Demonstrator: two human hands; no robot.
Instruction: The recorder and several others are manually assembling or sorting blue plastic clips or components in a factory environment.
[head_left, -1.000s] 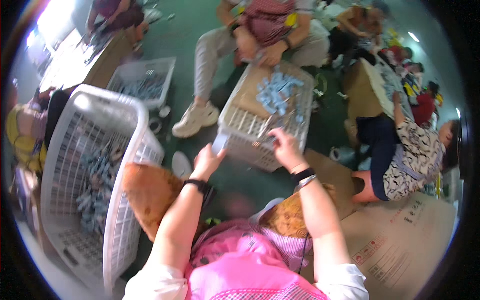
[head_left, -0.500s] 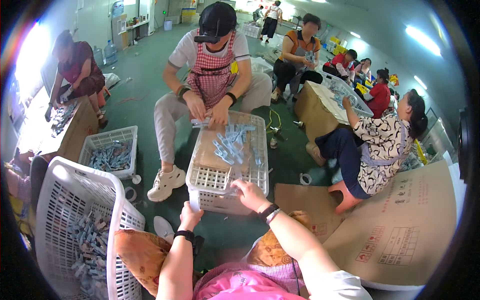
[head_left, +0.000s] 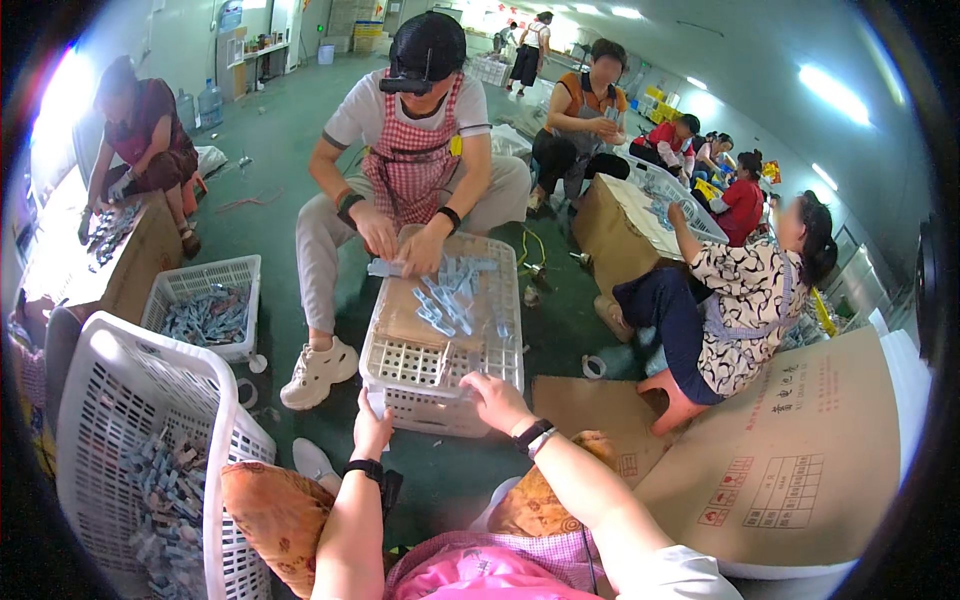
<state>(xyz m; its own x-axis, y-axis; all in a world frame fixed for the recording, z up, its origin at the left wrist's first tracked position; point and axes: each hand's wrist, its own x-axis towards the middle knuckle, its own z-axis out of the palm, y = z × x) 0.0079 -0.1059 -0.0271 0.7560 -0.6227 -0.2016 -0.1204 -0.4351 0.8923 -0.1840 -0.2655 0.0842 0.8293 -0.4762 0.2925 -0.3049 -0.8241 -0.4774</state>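
My left hand [head_left: 372, 428] is closed around a small white piece [head_left: 377, 401] at the near left corner of an upturned white crate [head_left: 440, 358]; what that piece is I cannot make out. At the crate's near right edge, my right hand [head_left: 497, 402] has its fingers bent together; whatever they pinch is too small to see. Brown cardboard [head_left: 403, 318] lies on the crate top, with a loose heap of light blue, clip-like plastic pieces [head_left: 448, 300] on it. Across from me, a person in a checked apron has both hands [head_left: 405, 245] on blue pieces at the far edge.
A tall white basket [head_left: 215, 400] of grey-blue pieces stands by my left knee. Beyond it sits a lower white basket [head_left: 250, 310] of similar pieces. Large cardboard sheets [head_left: 790, 450] lie to my right, near a seated person [head_left: 745, 300]. A tape roll [head_left: 593, 367] lies on the floor.
The view has shifted slightly, moving the scene left. My left hand has come a little left and down relative to the crate's corner; my right hand stays by the near edge.
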